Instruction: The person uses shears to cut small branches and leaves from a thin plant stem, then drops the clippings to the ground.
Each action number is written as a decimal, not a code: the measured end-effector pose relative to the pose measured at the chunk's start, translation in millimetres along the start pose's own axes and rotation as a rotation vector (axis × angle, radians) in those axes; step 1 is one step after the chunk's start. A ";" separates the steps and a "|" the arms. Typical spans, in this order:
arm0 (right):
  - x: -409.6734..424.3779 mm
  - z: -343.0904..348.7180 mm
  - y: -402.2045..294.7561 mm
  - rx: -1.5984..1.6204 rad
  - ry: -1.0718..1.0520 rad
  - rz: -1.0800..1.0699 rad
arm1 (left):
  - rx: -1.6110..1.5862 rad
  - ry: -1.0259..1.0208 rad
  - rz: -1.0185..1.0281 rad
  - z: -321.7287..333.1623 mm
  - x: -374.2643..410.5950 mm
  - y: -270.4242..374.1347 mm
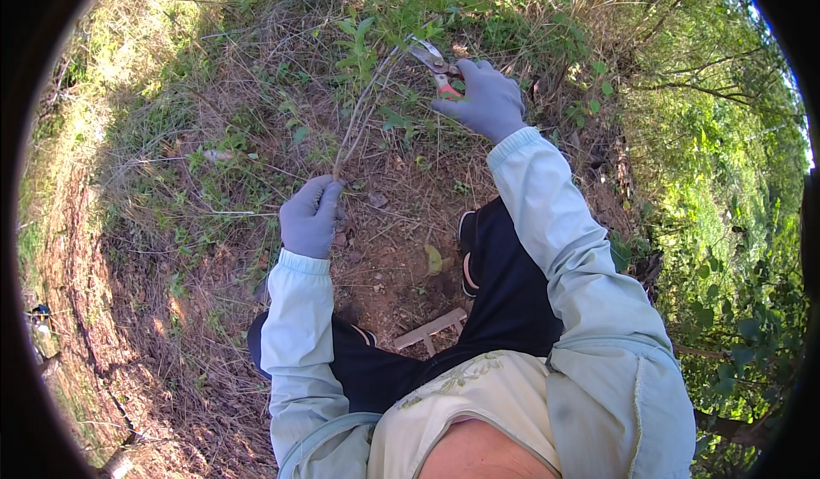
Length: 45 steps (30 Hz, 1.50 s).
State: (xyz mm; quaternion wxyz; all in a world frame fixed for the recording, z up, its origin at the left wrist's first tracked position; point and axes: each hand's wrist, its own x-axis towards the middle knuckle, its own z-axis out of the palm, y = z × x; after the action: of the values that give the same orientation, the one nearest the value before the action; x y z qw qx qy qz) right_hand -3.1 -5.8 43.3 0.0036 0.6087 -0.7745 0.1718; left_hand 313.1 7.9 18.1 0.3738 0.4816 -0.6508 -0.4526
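Note:
My left hand (312, 216), in a grey glove, grips the lower end of a thin forked woody branch (352, 130). The branch slants up and away from me, with green leaves (359, 50) toward its far end. In my right hand (488, 100), also gloved, is a pair of pruning shears (435, 64) with red on the handle. Their blades are spread apart beside the upper stems of the branch. Whether a stem lies between the blades I cannot tell. My right fingers hide part of the handles.
Dry grass and low green weeds (237, 146) cover the ground. A wooden piece like a small stool's edge (432, 328) shows between my legs (512, 287). Bare soil (384, 280) with a yellowish leaf (434, 259) lies before it. Leafy shrubs (711, 178) stand on the right.

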 end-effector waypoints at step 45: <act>2.1 -5.2 6.0 0.152 -0.125 0.080 | -0.116 -0.074 -0.227 -8.0 -0.8 10.5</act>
State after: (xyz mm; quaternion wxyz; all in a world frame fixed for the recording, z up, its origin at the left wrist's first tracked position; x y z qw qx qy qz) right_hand -10.3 -5.2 47.1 -0.0977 0.5855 -0.7817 0.1916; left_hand 317.6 8.2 30.6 0.3235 0.5126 -0.5782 -0.5462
